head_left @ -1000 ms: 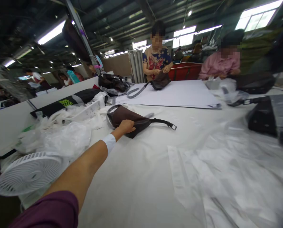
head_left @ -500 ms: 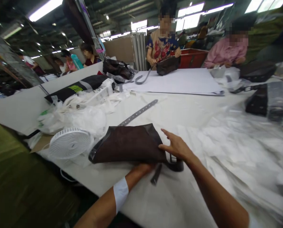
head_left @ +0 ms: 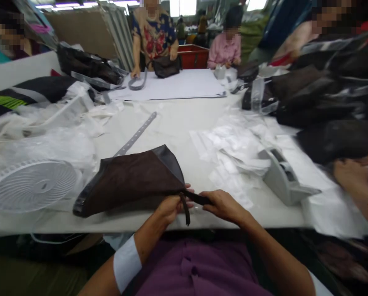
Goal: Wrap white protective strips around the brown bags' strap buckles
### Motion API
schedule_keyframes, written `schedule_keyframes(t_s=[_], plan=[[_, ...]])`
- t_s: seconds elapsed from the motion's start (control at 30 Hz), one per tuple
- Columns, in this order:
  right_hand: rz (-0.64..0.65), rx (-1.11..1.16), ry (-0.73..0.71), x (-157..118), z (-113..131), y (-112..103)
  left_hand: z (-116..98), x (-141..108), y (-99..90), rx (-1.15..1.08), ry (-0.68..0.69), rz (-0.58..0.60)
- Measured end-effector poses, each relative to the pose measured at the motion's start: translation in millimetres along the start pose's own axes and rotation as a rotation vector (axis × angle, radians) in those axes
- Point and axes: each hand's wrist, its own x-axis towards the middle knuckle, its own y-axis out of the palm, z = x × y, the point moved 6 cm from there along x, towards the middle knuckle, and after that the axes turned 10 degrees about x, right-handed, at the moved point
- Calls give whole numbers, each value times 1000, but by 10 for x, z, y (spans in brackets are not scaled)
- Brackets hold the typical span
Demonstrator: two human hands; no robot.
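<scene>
A dark brown bag (head_left: 131, 181) with shiny black corners lies on the white table in front of me. At its right end my left hand (head_left: 171, 206) grips the bag's edge, with some fingertips showing behind it. A dark strap (head_left: 199, 198) runs out from that corner, and its free end is pinched in my right hand (head_left: 222, 205). A thin dark zipper pull (head_left: 185, 209) hangs beside my left fingers. Behind the bag, a grey strip with holes (head_left: 137, 133) lies slanted on the table.
A white fan (head_left: 32, 185) stands at the left near plastic bags. A grey tape dispenser (head_left: 282, 176) and white sheets (head_left: 233, 144) lie at the right. Dark bags (head_left: 313, 90) are piled far right, beside a co-worker's hand (head_left: 353, 176). Two people work across the table.
The view has swung right. My left hand has come out from under the bag to its right corner. My right hand has closed on the strap and drawn it rightward.
</scene>
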Motion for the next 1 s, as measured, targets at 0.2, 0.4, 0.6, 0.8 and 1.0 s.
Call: schedule_keyframes(t_s=[0.2, 0.4, 0.6, 0.8, 1.0], plan=[[-133, 37, 10, -367, -194, 0, 430, -122, 210, -190, -59, 71], [-561, -73, 34, -389, -879, -164, 502, -160, 208, 104, 73, -52], [-665, -166, -32, -447, -1441, -302, 466, -138, 202, 110, 143, -95], [-680, -194, 85, -538, -1641, -710, 246, 338, 492, 63, 256, -119], [-622, -247, 154, -421, -1201, -453, 229, 415, 462, 137, 285, -180]])
